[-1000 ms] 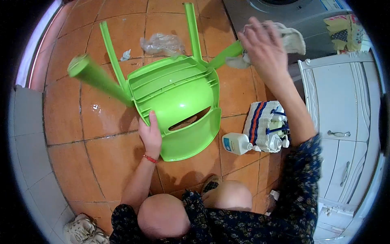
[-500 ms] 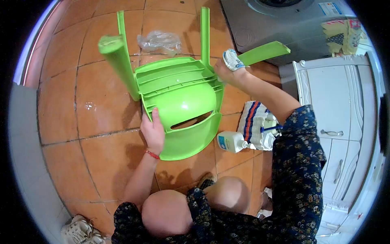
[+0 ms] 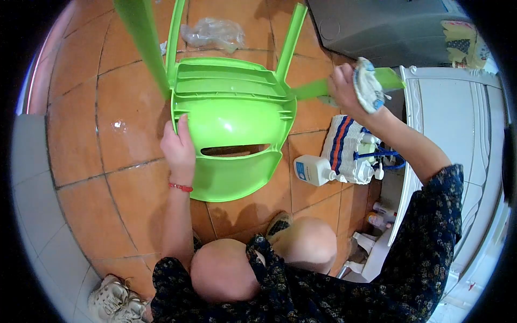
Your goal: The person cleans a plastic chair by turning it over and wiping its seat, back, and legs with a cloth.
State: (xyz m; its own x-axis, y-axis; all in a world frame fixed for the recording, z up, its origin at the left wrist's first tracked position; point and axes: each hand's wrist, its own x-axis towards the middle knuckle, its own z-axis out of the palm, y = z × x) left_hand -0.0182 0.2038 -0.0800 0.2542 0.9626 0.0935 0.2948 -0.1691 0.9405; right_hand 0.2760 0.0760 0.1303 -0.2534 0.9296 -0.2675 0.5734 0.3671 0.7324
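A green plastic chair (image 3: 226, 180) is tipped over in front of me, its underside and legs facing up and away. My left hand (image 3: 179, 148) grips the left edge of the chair, with the thumb on the inner side and the fingers behind. My right hand (image 3: 344, 89) is closed on a pale patterned cloth (image 3: 369, 89), wrapped around the chair's right leg (image 3: 315, 89) toward its outer end. Part of the cloth hangs over the back of the hand; some fingers are hidden by it and the leg.
A white pump bottle (image 3: 312, 170) lies on the tiled floor (image 3: 129, 210) beside a striped woven bag (image 3: 344, 148) holding bottles. A crumpled clear plastic bag (image 3: 212, 33) lies beyond the chair. White cabinets (image 3: 444, 118) and a grey appliance (image 3: 371, 32) stand at the right.
My right hand has slid with the cloth outward along the right leg. The chair has turned and shifted slightly to the left, and my left hand has moved with it.
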